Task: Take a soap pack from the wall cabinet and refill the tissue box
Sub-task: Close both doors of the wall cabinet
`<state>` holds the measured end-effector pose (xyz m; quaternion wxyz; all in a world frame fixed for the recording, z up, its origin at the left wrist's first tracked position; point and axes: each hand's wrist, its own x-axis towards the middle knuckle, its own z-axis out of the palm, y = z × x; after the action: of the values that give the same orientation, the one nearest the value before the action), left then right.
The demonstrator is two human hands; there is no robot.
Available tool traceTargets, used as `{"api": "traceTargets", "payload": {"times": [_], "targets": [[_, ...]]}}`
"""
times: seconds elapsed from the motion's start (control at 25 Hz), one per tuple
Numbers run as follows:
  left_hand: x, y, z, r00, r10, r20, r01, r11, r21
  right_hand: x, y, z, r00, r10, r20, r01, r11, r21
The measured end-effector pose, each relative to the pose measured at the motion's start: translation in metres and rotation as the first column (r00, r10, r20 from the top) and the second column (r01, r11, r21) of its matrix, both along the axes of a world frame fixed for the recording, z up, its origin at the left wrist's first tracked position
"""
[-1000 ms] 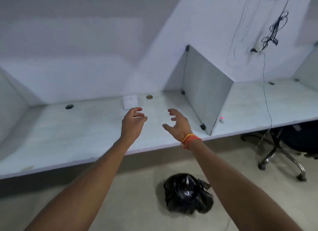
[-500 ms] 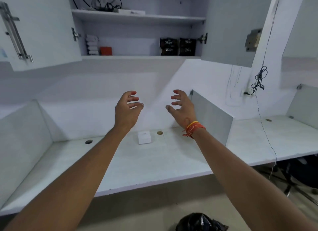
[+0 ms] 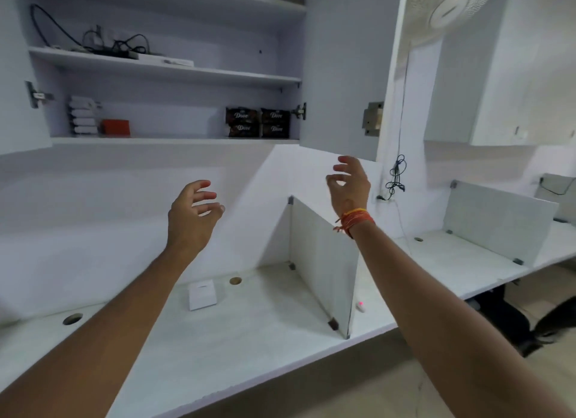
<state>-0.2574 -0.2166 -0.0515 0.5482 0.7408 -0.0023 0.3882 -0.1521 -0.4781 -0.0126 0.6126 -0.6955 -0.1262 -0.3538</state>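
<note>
The wall cabinet hangs with both doors swung wide. On its bottom shelf, at the right, dark Dove soap packs are stacked in two rows. A stack of white packs and a red box sit at the shelf's left. The white tissue box stands on the desk below. My left hand is raised in the air, fingers apart, holding nothing. My right hand, with orange threads at the wrist, is also raised and empty, just under the cabinet's right door.
Cables and a flat white device lie on the upper shelf. A grey divider panel splits the desk; a small white item with a pink light lies beside it. A fan is top right; a black chair stands under the desk.
My view has tilted up from the desk to the cabinet. Both hands have risen toward it, the right one higher and further right.
</note>
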Motion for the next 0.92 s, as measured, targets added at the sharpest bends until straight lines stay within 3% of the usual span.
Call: {"api": "traceTargets", "payload": {"times": [0.08,0.24,0.48,0.6,0.72,0.92], "targets": [[0.022,-0.017,-0.001,1.0,-0.012,-0.009,0.012,1.0,0.002,0.03,-0.033,0.014,0.993,-0.111,-0.046,0.115,0.988,0.104],[0.064,-0.044,-0.015,0.998,-0.052,-0.026,0.051,0.998,-0.033,0.083,-0.078,0.028,0.956,-0.271,-0.116,0.285,0.949,0.133],[0.106,-0.064,-0.025,0.997,-0.053,-0.059,0.052,0.998,-0.028,0.148,-0.095,0.006,0.966,-0.124,-0.228,0.153,0.982,0.113],[0.117,-0.062,-0.025,0.997,-0.031,-0.067,0.029,0.999,-0.03,0.159,-0.088,-0.002,0.975,-0.188,-0.121,0.2,0.975,0.097],[0.127,-0.055,-0.027,0.999,-0.014,-0.049,0.012,0.999,-0.047,0.158,-0.081,-0.006,0.973,-0.23,-0.008,0.228,0.954,0.195],[0.149,-0.067,-0.018,0.999,-0.034,0.013,0.036,0.991,-0.131,0.148,-0.046,-0.013,0.966,-0.195,0.168,0.157,0.964,0.216]]}}
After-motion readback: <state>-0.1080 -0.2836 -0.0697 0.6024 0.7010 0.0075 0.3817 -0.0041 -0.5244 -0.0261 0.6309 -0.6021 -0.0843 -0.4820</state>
